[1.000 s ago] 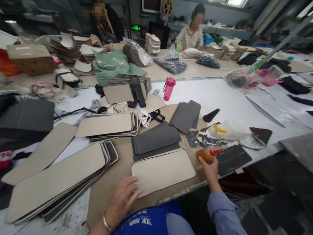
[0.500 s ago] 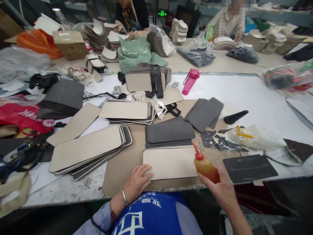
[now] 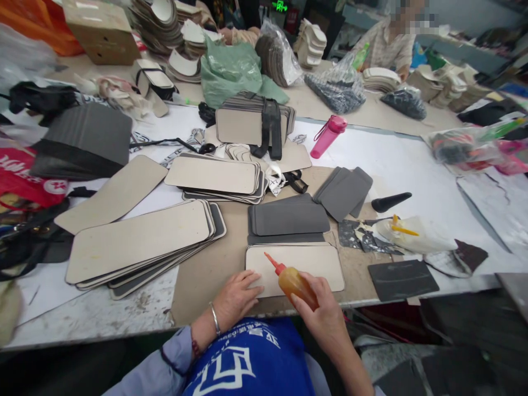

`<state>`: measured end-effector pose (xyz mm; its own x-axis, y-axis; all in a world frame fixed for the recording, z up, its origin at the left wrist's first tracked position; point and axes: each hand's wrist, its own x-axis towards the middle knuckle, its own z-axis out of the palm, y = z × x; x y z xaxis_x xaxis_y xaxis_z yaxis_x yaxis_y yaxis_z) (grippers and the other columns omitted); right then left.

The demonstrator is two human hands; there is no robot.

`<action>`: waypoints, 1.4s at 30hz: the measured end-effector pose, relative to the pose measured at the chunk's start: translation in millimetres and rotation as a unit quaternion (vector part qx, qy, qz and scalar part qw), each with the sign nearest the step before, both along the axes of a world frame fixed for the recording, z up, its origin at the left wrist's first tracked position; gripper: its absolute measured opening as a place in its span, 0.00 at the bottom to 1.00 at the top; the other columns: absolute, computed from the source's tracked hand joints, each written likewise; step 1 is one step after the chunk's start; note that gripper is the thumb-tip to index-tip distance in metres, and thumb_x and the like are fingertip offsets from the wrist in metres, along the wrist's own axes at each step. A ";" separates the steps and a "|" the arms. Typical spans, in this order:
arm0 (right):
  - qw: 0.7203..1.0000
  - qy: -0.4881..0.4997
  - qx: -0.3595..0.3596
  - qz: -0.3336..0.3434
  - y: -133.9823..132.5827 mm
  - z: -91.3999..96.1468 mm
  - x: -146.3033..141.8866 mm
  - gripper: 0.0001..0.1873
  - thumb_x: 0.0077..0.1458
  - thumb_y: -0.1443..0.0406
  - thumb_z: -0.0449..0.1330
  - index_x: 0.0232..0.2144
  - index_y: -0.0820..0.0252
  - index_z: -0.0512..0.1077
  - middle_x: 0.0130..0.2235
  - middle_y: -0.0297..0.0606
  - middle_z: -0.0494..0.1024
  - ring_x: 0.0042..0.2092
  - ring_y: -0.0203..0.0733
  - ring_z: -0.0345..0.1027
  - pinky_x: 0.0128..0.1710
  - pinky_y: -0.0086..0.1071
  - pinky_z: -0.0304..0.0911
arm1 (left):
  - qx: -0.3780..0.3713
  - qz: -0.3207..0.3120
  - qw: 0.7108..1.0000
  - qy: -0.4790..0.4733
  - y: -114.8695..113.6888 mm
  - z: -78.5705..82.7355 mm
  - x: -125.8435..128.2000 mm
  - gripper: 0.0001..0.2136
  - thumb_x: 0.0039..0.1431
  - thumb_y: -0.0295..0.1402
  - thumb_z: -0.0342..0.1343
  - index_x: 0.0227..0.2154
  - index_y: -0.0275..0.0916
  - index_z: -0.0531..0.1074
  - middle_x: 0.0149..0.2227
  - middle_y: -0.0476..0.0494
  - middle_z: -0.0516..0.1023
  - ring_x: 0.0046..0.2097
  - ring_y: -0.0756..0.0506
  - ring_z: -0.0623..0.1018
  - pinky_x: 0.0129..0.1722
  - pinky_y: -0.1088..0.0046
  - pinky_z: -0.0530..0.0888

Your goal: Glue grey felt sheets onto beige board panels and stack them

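Note:
A beige panel with rounded corners (image 3: 322, 275) lies at the table's front edge. My left hand (image 3: 237, 300) rests on its left end, fingers stretched out and lying flat. Wrapped in my right hand (image 3: 319, 302) is a squeeze bottle (image 3: 295, 283) of amber liquid with a red nozzle. Its tip points up and left, over the panel's upper left part; whether it touches is hard to tell. Directly behind the panel lie dark grey panels (image 3: 289, 217). To the left is a fanned stack of beige panels (image 3: 140, 239).
More beige panels (image 3: 212, 173) are stacked farther back. A pink bottle (image 3: 329, 136) stands behind them on white paper. On the right are a black-handled tool (image 3: 391, 202), a dark grey sheet (image 3: 403, 279) and a glue-stained bag (image 3: 424, 234). Another person (image 3: 390, 47) sits across the table.
My right hand has carried the squeeze bottle leftward, from the panel's right end to above its left part, tilting it more. My left hand stays on the panel. The head view has shifted slightly.

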<state>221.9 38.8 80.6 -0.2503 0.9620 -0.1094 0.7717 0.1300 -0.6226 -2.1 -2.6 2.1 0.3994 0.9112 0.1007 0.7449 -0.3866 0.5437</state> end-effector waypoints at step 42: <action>0.935 -0.324 0.019 -0.144 24.7 25.1 56.4 0.16 0.53 0.61 0.54 0.45 0.51 0.69 0.34 0.34 0.64 0.31 0.34 0.65 0.24 0.25 0.53 | 0.100 0.000 0.994 -0.038 -1.1 -15.6 -3.1 0.11 0.56 0.30 0.50 0.41 0.42 0.72 0.47 0.41 0.72 0.51 0.43 0.67 0.45 0.64 0.72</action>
<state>278.3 63.5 105.7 0.1269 0.9855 -0.1123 0.9916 -0.1290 -0.0111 -5.2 -3.7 -13.5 0.3845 0.8699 0.3091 0.7042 -0.4928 0.5110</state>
